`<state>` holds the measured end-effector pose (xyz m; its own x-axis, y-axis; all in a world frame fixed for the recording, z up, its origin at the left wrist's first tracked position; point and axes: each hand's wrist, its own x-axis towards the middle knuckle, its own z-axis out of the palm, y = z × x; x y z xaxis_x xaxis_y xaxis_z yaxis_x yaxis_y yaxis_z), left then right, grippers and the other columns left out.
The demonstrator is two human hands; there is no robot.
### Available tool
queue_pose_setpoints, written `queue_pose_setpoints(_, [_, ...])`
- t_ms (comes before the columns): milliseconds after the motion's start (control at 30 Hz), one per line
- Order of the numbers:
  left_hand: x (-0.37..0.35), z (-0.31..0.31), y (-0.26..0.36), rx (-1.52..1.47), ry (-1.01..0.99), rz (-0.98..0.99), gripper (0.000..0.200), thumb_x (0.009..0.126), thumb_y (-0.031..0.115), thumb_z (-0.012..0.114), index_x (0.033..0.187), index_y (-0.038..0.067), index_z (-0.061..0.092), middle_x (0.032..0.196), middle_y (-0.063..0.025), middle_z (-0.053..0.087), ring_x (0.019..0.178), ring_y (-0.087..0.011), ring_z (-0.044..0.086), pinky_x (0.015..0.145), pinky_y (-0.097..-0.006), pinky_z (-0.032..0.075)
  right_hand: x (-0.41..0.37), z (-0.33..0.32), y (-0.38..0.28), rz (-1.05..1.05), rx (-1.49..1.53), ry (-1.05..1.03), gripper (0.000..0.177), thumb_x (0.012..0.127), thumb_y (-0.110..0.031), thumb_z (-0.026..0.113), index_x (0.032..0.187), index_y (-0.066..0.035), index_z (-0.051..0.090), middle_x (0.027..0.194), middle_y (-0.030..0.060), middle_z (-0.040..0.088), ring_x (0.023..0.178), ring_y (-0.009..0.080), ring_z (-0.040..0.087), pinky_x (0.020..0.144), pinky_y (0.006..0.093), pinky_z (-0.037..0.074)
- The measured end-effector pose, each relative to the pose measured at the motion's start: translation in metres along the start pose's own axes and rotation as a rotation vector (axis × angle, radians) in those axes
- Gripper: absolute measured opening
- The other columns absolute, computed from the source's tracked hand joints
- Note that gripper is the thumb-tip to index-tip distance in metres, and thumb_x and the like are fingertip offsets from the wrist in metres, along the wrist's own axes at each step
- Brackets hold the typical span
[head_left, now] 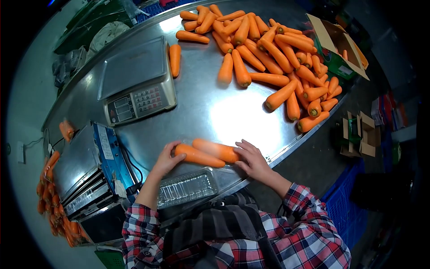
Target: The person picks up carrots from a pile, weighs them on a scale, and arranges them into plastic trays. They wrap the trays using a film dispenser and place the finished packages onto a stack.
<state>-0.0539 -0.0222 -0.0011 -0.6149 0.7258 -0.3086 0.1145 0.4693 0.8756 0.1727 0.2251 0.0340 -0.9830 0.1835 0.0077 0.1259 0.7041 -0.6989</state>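
Two large carrots lie side by side, the front carrot (pixel 199 156) and the back carrot (pixel 212 148), over the metal table near my body. My left hand (pixel 166 160) is closed round the left end of the front carrot, thumb along its top. At the other side, my right hand (pixel 254 160) grips the right end of the back carrot with its fingers bent. Faint clear plastic shows around the carrots; its shape is hard to make out. A clear plastic tray (pixel 188 187) sits just below them at the table's edge.
A weighing scale (pixel 139 80) stands at the upper left, with a carrot beside it. A large heap of carrots (pixel 277 58) covers the far right. A wrapping machine (pixel 85 166) is at left, bagged carrots (pixel 51 201) beyond it. An open cardboard box (pixel 338 42) adjoins the heap.
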Motion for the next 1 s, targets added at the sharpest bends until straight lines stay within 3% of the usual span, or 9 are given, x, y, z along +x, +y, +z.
queue_pose_setpoints(267, [0.006, -0.007, -0.008, -0.088, -0.036, -0.094, 0.055, 0.078, 0.023, 0.071, 0.125, 0.004, 0.049, 0.113, -0.0122, 0.051, 0.103, -0.0215, 0.054, 0.089, -0.0318, 0.045, 0.007, 0.015, -0.005, -0.062, -0.21, 0.126, 0.059, 0.074, -0.015, 0.073, 0.123, 0.0, 0.045, 0.121, 0.0198, 0.052, 0.114, 0.0334, 0.05, 0.097, 0.0396, 0.042])
queue_pose_setpoints(333, [0.004, -0.014, -0.002, -0.211, -0.08, -0.165, 0.057, 0.077, 0.023, 0.072, 0.125, 0.004, 0.048, 0.113, -0.0122, 0.051, 0.102, -0.0212, 0.054, 0.088, -0.0318, 0.045, 0.005, 0.014, 0.004, 0.278, -0.032, 0.176, 0.063, 0.074, -0.022, 0.075, 0.123, 0.003, 0.043, 0.117, 0.0206, 0.053, 0.107, 0.0295, 0.055, 0.092, 0.0357, 0.045])
queue_pose_setpoints(400, [0.009, -0.013, -0.005, -0.282, -0.026, -0.201, 0.056, 0.076, 0.024, 0.072, 0.123, 0.003, 0.05, 0.113, -0.0125, 0.052, 0.101, -0.0216, 0.054, 0.088, -0.0321, 0.045, 0.007, 0.007, 0.02, 0.63, 0.195, -0.13, 0.062, 0.079, -0.021, 0.07, 0.125, 0.006, 0.039, 0.094, 0.0149, 0.063, 0.084, 0.0214, 0.064, 0.074, 0.0297, 0.053])
queue_pose_setpoints(467, [0.014, -0.011, -0.009, -0.212, -0.009, -0.187, 0.055, 0.075, 0.024, 0.073, 0.121, 0.003, 0.053, 0.113, -0.0127, 0.052, 0.101, -0.0223, 0.054, 0.089, -0.0325, 0.045, 0.002, 0.016, 0.03, 0.625, 0.719, -0.266, 0.055, 0.081, -0.014, 0.065, 0.124, 0.007, 0.038, 0.084, 0.0131, 0.063, 0.074, 0.0192, 0.065, 0.068, 0.0266, 0.054])
queue_pose_setpoints(500, [0.02, -0.01, -0.009, -0.107, -0.015, -0.153, 0.054, 0.074, 0.025, 0.073, 0.12, 0.003, 0.054, 0.113, -0.0127, 0.052, 0.102, -0.0228, 0.054, 0.089, -0.0328, 0.044, 0.001, 0.023, 0.032, 0.561, 0.754, -0.236, 0.037, 0.083, -0.007, 0.059, 0.114, 0.006, 0.041, 0.082, 0.0129, 0.063, 0.071, 0.0175, 0.065, 0.064, 0.0248, 0.054])
queue_pose_setpoints(600, [0.018, -0.01, 0.012, 0.039, 0.014, -0.066, 0.051, 0.072, 0.025, 0.074, 0.116, 0.003, 0.058, 0.112, -0.0126, 0.052, 0.102, -0.0241, 0.054, 0.09, -0.0323, 0.044, 0.002, 0.033, 0.028, 0.727, 0.797, -0.096, 0.023, 0.084, -0.002, 0.055, 0.102, 0.002, 0.041, 0.079, 0.0122, 0.062, 0.069, 0.0178, 0.065, 0.06, 0.0267, 0.055])
queue_pose_setpoints(800, [-0.009, -0.031, 0.063, 0.055, 0.14, 0.151, 0.049, 0.071, 0.024, 0.075, 0.113, 0.004, 0.06, 0.105, -0.0119, 0.055, 0.095, -0.0236, 0.055, 0.086, -0.0316, 0.046, 0.002, -0.004, -0.009, 0.549, 0.89, 0.108, 0.009, 0.088, -0.004, 0.051, 0.094, -0.003, 0.044, 0.078, 0.0087, 0.057, 0.06, 0.0174, 0.062, 0.052, 0.0268, 0.053])
queue_pose_setpoints(900, [-0.055, -0.075, 0.087, 0.093, 0.274, 0.179, 0.047, 0.072, 0.024, 0.074, 0.112, 0.003, 0.061, 0.102, -0.0106, 0.056, 0.09, -0.0206, 0.056, 0.08, -0.0313, 0.048, 0.027, -0.026, -0.069, 0.416, 0.815, 0.153, 0.007, 0.088, -0.01, 0.051, 0.088, -0.004, 0.046, 0.07, 0.0068, 0.055, 0.054, 0.0163, 0.061, 0.045, 0.0257, 0.05])
queue_pose_setpoints(1000, [-0.115, -0.136, 0.089, -0.184, 0.357, 0.137, 0.046, 0.075, 0.024, 0.074, 0.112, 0.001, 0.06, 0.098, -0.009, 0.058, 0.084, -0.0158, 0.058, 0.073, -0.0274, 0.05, 0.058, -0.012, -0.147, 0.285, 0.833, 0.195, 0.009, 0.088, -0.013, 0.051, 0.085, -0.006, 0.047, 0.062, 0.0046, 0.052, 0.046, 0.0141, 0.057, 0.037, 0.0218, 0.044])
